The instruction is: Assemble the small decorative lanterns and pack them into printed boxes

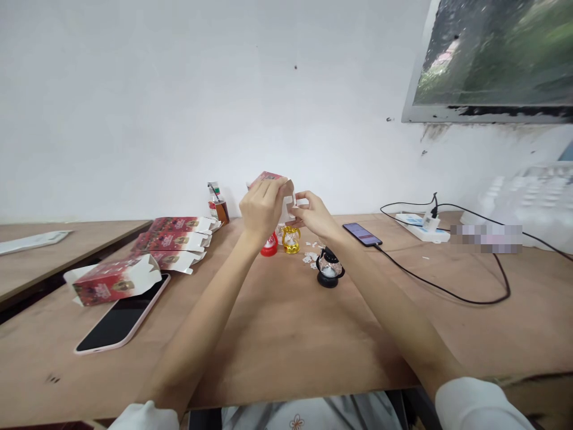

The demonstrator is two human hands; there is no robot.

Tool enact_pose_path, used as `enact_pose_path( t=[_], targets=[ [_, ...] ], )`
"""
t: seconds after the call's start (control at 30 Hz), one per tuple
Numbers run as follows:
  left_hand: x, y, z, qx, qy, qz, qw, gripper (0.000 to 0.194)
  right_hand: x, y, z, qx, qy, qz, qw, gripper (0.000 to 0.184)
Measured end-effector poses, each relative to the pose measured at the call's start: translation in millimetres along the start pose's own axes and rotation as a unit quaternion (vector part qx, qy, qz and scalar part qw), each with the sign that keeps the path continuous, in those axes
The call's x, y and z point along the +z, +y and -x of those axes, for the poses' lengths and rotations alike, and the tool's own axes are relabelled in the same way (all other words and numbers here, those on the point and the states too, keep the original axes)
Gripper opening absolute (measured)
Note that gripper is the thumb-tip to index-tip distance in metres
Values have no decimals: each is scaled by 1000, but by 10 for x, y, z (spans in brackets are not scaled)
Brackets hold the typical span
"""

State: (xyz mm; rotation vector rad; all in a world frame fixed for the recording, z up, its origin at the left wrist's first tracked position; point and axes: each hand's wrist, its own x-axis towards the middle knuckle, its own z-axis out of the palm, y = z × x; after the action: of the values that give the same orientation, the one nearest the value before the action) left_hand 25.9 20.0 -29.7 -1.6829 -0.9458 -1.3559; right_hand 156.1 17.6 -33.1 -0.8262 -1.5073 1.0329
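Across the table [277, 334], 4 open-flapped boxes [168, 242] lie around 10 o'clock, while at 12 the left hand [263, 208] grasps a held-up box [268, 175], apparently shaped but unclosed, its inside hidden, the right hand [314, 214] near its open end, grip unclear, 3 lanterns [290, 241] standing unboxed.

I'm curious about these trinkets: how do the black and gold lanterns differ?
The black lantern has dark trim; the gold lantern has shiny yellow trim. The black one stands nearer the camera; the gold one is farther back, beside the red lantern. Both stand upright.
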Motion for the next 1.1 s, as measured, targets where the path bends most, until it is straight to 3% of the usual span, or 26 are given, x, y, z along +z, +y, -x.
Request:
enact_pose_path(
  t=[0.17, 0.3, 0.4, 0.5, 0.67, 0.83, 0.97, 1.1],
  targets=[
    [-16, 28, -13, 45, -76, 59, 994, 31, -110, 154, -108, -94, 40, 87, 991, 21],
    [-91, -14, -59, 123, -169, 98, 973, 44, -162, 128, -122, -66, 32, 37, 997, 23],
    [-140, -99, -92, 151, -200, 117, 961, 53, -192, 55, -105, -40, 28, 9, 999, 23],
    [-151, -182, -110, 168, -205, 121, 957, 61, -225, -32, -72, -24, 29, 4, 999, 24],
    [-116, -233, -97, 154, -185, 103, 965, 45, -274, -156, 6, -6, -21, 43, 999, 25],
    [-81, -212, -41, 127, -179, 100, 970, 51, -282, -205, 40, -1, -46, 64, 997, 26],
    [-27, -207, 13, 96, -133, 142, 976, 53, -276, -202, 37, 14, -37, 21, 999, 27],
    [8, -234, 58, 43, -100, 167, 980, 56, -270, -174, 33, 30, -93, -41, 994, 24]
  ],
)
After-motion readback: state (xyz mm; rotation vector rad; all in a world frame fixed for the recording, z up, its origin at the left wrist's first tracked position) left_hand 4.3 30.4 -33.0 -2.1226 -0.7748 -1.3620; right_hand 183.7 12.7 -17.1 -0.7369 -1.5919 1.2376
